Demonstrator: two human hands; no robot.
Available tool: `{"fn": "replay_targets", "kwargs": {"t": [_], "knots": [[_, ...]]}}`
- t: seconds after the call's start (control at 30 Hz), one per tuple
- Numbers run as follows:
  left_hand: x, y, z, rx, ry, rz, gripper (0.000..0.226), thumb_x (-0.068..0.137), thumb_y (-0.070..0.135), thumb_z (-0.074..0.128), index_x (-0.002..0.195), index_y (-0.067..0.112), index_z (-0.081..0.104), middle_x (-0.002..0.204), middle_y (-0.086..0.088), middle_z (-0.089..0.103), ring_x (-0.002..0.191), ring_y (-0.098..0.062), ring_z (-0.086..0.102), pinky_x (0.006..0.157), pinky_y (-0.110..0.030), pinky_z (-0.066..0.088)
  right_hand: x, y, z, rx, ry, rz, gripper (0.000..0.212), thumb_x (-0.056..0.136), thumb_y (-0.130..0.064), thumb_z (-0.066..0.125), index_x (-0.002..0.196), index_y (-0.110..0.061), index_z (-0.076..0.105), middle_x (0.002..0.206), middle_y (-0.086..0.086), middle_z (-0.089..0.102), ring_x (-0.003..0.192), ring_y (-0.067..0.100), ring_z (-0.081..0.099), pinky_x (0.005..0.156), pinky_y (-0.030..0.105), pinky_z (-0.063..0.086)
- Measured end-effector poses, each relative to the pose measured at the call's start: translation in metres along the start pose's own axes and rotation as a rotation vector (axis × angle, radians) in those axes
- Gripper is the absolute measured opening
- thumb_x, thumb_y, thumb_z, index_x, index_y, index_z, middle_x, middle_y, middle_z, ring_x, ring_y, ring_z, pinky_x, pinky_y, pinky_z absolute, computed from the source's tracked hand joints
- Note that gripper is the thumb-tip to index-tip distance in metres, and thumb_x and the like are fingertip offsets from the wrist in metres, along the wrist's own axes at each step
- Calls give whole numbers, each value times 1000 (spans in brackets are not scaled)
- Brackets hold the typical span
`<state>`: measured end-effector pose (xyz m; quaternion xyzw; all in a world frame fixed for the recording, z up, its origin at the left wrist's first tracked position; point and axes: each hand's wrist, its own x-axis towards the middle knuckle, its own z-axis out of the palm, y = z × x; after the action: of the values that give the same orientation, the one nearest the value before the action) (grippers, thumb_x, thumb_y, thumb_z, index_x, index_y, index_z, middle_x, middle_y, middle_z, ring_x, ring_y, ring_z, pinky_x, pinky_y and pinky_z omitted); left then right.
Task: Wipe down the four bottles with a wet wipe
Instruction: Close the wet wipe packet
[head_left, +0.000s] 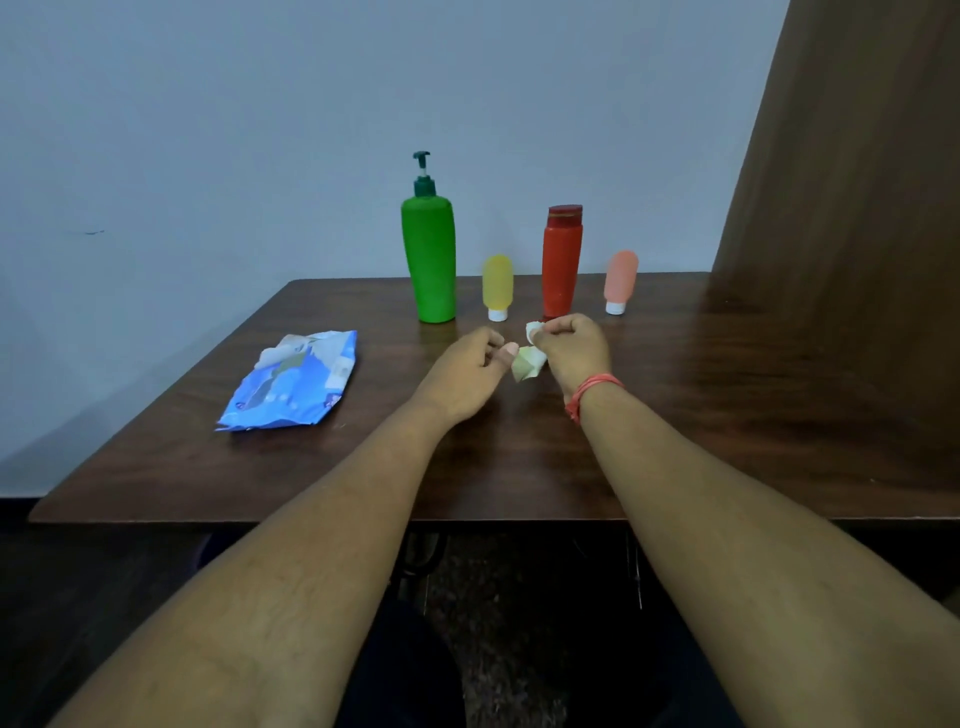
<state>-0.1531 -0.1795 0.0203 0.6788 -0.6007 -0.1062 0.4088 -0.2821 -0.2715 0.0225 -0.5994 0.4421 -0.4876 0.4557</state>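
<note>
Four bottles, one wipe, one pack, two hands, one table.

On the one table stand four bottles: one green pump bottle, one red bottle, one yellow squeeze bottle and one pink squeeze bottle. There is one blue wet-wipe pack, one crumpled wet wipe, and two hands: left hand, right hand.

place: you are in a plain room, seemingly domestic | surface: you sit at a dark wood-grain counter pushed against a bare pale wall | right: a brown wooden panel rises beside you | goods: toiletry-style bottles and a blue wipes pack suggest household use
</note>
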Motion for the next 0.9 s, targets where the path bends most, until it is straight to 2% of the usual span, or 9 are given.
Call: {"fn": "replay_targets", "kwargs": {"t": [0.1,0.2,0.27,0.33,0.5,0.63,0.77,0.83,0.9], "knots": [[-1,-4,-4,-66,12,-37,19,97,32,63,109,18,65,96,5,65,86,-9,60,78,-21,46,-6,-4,11,7,-31,-11,28,87,-20,76,110,-10,63,105,1,66,89,12,63,61,15,47],[12,-9,-11,-88,50,-67,8,98,22,62,93,20,67,91,1,70,81,-10,60,71,-20,45,5,-5,23,1,-111,9,18,90,-22,73,103,-15,62,106,5,67,89,19,67,71,34,59],[26,-16,-15,-147,62,-128,13,99,19,59,88,18,66,89,-4,71,79,-14,61,74,-28,49,15,-6,30,-5,-188,28,9,95,-23,66,92,-16,63,99,10,69,74,18,67,62,33,57],[44,-26,-19,-276,52,-209,19,99,16,58,82,19,64,82,-4,69,74,-16,61,73,-35,51,29,-7,35,-76,-230,26,19,97,-27,63,82,-15,65,84,9,69,63,16,61,58,30,54],[97,-45,-33,-450,-97,-336,18,96,3,53,85,12,63,70,-8,64,58,-17,56,54,-27,47,81,-11,52,-144,-337,-10,39,93,-30,69,63,-16,50,59,0,58,55,13,54,59,29,47],[132,-46,-52,-555,-305,-553,31,107,31,43,92,12,62,80,-11,67,62,-21,63,55,-31,58,109,-16,65,21,-547,52,32,94,-20,69,70,-6,53,52,11,54,46,22,50,48,28,43],[149,-33,-66,-547,-467,-705,55,101,60,39,86,13,61,80,-8,68,66,-18,66,56,-30,54,109,-30,65,87,-541,219,30,96,-19,66,72,-7,52,66,15,56,51,20,51,41,27,42],[148,-14,-73,-543,-483,-732,31,102,42,54,94,13,64,95,-11,72,78,-20,70,59,-31,55,100,-42,62,129,-472,332,29,98,-19,64,71,-12,53,72,11,60,55,17,54,42,26,43],[139,5,-81,-561,-402,-792,7,97,10,58,94,13,63,92,-9,70,75,-17,70,55,-29,55,89,-53,58,155,-390,432,25,97,-22,66,75,-13,57,73,8,63,59,16,58,49,30,49]]}}
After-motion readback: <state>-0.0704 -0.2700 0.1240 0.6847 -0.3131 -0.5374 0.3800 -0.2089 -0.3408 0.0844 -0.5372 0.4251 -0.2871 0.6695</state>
